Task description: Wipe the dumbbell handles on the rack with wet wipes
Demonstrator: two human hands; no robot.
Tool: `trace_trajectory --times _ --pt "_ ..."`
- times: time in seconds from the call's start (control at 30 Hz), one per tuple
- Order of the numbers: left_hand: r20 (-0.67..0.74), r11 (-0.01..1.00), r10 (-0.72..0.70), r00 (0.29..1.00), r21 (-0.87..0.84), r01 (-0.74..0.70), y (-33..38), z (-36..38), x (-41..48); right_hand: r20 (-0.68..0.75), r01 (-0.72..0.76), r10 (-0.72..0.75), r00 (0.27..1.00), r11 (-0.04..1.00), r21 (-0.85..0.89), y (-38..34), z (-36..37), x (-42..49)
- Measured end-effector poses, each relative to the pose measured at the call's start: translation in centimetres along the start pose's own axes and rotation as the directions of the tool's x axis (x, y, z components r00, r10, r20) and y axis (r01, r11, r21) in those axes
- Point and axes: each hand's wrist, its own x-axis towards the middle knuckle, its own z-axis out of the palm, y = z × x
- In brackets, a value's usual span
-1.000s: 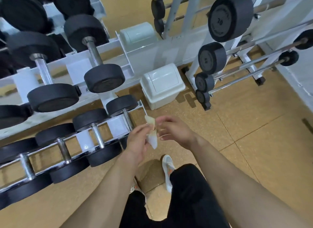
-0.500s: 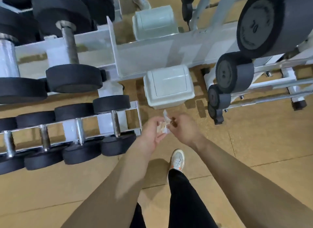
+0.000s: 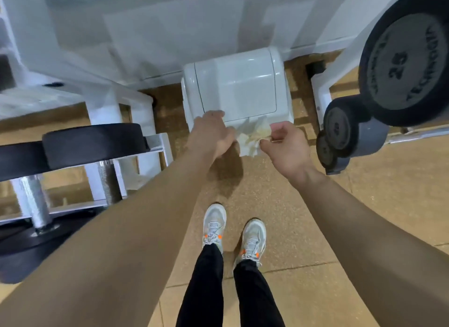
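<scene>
A crumpled, stained wet wipe [image 3: 251, 138] hangs between my two hands, just in front of the white swing-lid bin [image 3: 237, 83] on the floor. My left hand [image 3: 213, 134] holds the wipe's left edge with its fingers curled under. My right hand [image 3: 285, 144] pinches the right edge between thumb and fingers. At the left stands the white dumbbell rack [image 3: 102, 107], where a black dumbbell [image 3: 94, 141] with a knurled steel handle [image 3: 109, 180] lies on the lower tier.
Black round weights [image 3: 408, 64] on a second white rack crowd the right side, with smaller ones [image 3: 340, 127] below. A white wall panel runs behind the bin. My two feet in pale sneakers [image 3: 233, 229] stand on the tan cork-like floor.
I have stepped forward and the view has dropped toward the bin, which now lies directly under my hands. Both hands still hold the wipe and have spread it a little wider.
</scene>
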Motion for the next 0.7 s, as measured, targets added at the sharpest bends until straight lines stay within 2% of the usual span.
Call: trace_trajectory --times 0.07,0.17,0.37,0.47,0.57,0.63,0.7 --pt "-0.022 1.0 0.009 1.0 0.001 -0.009 -0.2 0.4 1.6 -0.002 -0.064 0.065 0.998 0.99 0.125 0.0 0.2 1.3" --pt "0.016 0.999 0.033 0.999 -0.023 -0.032 0.2 0.5 2.6 0.018 -0.149 0.151 0.988 0.937 0.315 -1.3 -0.2 3.0" --pt "0.041 1.0 -0.007 0.999 0.021 0.006 1.2 -1.2 4.8 0.057 -0.219 0.216 0.975 0.871 0.441 -4.8 0.9 7.5" --pt "0.063 1.0 -0.009 0.998 0.015 0.008 1.1 -1.5 5.0 0.157 -0.248 0.208 0.965 0.919 0.306 -5.4 2.4 9.0" --pt "0.053 1.0 -0.016 0.998 -0.025 0.018 1.1 -2.2 4.5 0.15 -0.204 0.194 0.97 0.977 0.056 -5.2 3.4 8.8" --pt "0.055 0.998 -0.008 0.998 -0.064 0.011 1.2 -2.9 4.0 0.153 -0.22 0.215 0.964 0.975 0.015 -5.2 3.2 7.6" --pt "0.058 0.993 -0.008 0.998 -0.12 0.015 1.0 -3.8 3.0 0.153 -0.274 0.264 0.952 0.96 0.049 -5.2 2.8 6.4"
